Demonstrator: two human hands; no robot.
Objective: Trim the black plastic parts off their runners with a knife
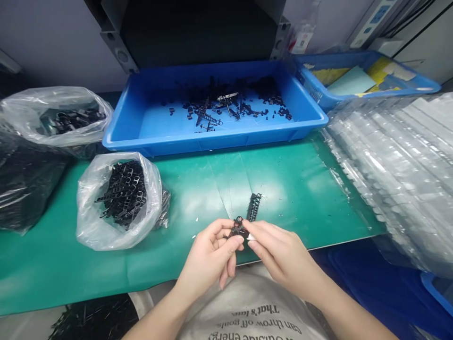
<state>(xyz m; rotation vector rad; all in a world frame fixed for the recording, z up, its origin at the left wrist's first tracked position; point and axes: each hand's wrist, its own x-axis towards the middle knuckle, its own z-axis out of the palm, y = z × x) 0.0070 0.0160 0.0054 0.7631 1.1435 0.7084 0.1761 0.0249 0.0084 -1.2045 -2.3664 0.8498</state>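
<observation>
Close to the table's front edge, my left hand (216,250) pinches a small black plastic part with ring-shaped loops (238,224). My right hand (278,250) meets it from the other side, its fingertips at the same part and closed on a small white piece (251,237) that I cannot identify. Just beyond the fingers, a black toothed plastic strip (254,207) lies on the green mat (198,189). To the left stands an open clear bag (88,212) full of black parts with similar rings (129,189).
A blue tray (219,144) with scattered black pieces sits at the back. Another bag (21,113) of black parts is at far left. Stacked clear plastic trays (399,156) line the right, below a blue basket (421,87) holding papers. Black scraps (95,318) fill a bin at lower left.
</observation>
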